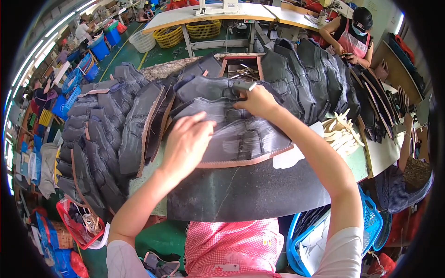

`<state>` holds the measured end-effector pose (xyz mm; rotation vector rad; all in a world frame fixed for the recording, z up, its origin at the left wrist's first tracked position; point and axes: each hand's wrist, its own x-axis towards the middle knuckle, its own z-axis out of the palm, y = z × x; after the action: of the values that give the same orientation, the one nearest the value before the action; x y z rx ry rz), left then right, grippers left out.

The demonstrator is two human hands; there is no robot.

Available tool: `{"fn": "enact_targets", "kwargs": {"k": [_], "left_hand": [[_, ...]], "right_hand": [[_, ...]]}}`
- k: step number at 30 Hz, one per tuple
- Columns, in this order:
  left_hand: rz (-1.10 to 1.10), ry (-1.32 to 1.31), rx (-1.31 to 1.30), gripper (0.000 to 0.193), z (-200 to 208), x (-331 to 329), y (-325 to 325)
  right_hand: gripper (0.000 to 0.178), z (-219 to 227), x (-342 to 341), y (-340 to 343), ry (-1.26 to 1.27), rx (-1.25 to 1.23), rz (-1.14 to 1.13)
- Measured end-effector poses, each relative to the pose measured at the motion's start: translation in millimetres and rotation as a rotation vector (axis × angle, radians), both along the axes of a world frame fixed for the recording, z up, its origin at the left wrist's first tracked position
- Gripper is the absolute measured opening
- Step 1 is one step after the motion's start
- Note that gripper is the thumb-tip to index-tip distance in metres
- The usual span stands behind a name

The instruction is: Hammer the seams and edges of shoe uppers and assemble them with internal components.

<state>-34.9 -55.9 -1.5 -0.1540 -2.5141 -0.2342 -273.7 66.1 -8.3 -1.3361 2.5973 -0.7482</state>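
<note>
A dark grey leather-like piece (218, 141) with a stitched tan lower edge lies in front of me, its surface scuffed with whitish marks. My left hand (187, 139) rests on its left part, fingers stretched out and holding nothing. Beyond it, my right hand (259, 102) is closed around a short grey tool with a silver end (244, 86); its exact kind I cannot make out. More dark layered pieces lie just past the tool, partly hidden by my right hand. Under the near edge of the piece is a flat black board (250, 190).
Stacked dark pieces (99, 125) crowd the left, with others (301, 78) at the back right. Cream strips (343, 134) lie to the right. A tool box (241, 69) stands behind. Red (83, 222) and blue (371, 217) baskets flank me. A co-worker (354, 37) sits at the far right.
</note>
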Motion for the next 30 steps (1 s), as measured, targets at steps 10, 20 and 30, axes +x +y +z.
{"fn": "enact_targets", "kwargs": {"k": [10,20,30], "left_hand": [[-0.095,-0.198,0.357,0.02,21,36,31],[-0.03,-0.132,0.025,0.06,-31,-38,25],[-0.483,0.045,0.154,0.03,0,-19,54]], "right_hand": [[0.044,-2,-1,-12,-0.006,0.04,0.088],[0.043,16,-20,27,-0.255,0.055,0.212],[0.029,-12,-29,25,0.005,0.02,0.114]]}}
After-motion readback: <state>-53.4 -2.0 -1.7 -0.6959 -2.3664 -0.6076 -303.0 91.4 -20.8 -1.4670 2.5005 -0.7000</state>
